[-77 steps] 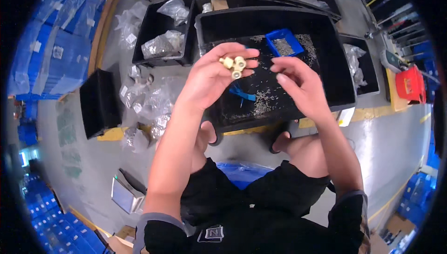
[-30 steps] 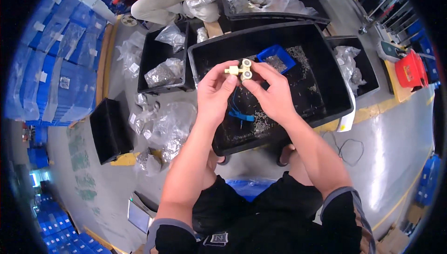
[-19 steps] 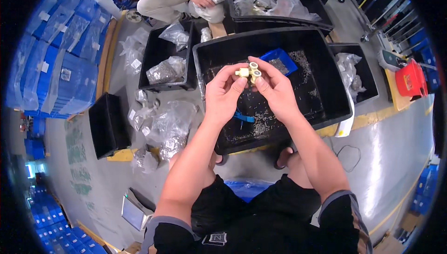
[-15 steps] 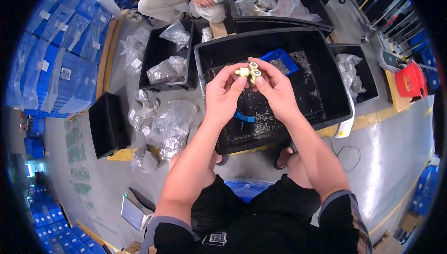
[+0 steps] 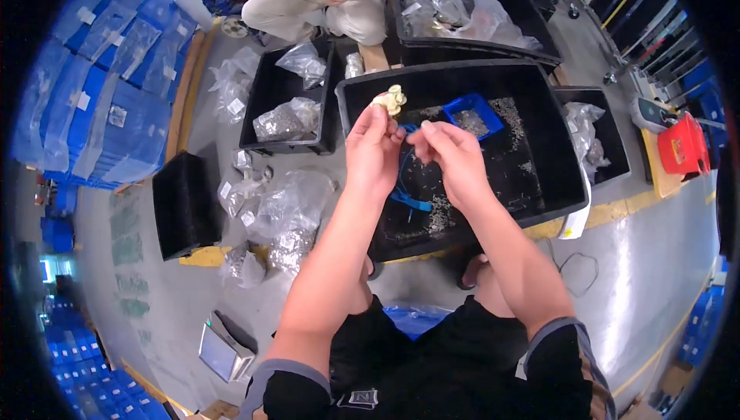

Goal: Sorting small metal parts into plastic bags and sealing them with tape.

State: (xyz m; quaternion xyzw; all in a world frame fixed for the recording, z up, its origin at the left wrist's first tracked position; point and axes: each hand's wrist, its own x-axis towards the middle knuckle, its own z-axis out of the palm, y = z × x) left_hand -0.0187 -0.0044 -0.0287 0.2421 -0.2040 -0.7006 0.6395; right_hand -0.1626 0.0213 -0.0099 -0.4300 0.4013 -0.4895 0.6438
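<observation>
My left hand [image 5: 372, 146] is raised over the near left part of a large black tub [image 5: 532, 216], closed on a small cream-coloured part with rounded lobes [image 5: 391, 100] that pokes out above the fingertips. Close beside it, my right hand [image 5: 455, 156] has its fingers curled, thumb and forefinger pressed together; anything between them is too small to make out. Below the hands, a thin blue tool or strap [image 5: 412, 203] lies in the tub, its kind unclear. A small blue tray [image 5: 493, 117] with small metal pieces sits further back inside the tub.
Small loose pieces [image 5: 441, 216] are scattered over the tub's floor. Black bins with bagged parts [image 5: 281, 123] stand left, behind and right. Clear bags [image 5: 289, 204] lie on the floor at left. Across from me sits a co-worker [image 5: 335, 8] holding a bag. A red container [image 5: 684, 146] stands at right.
My hands have drawn apart. The cream part, held by both hands before, is now in my left hand alone, raised slightly. My right hand has moved down off it.
</observation>
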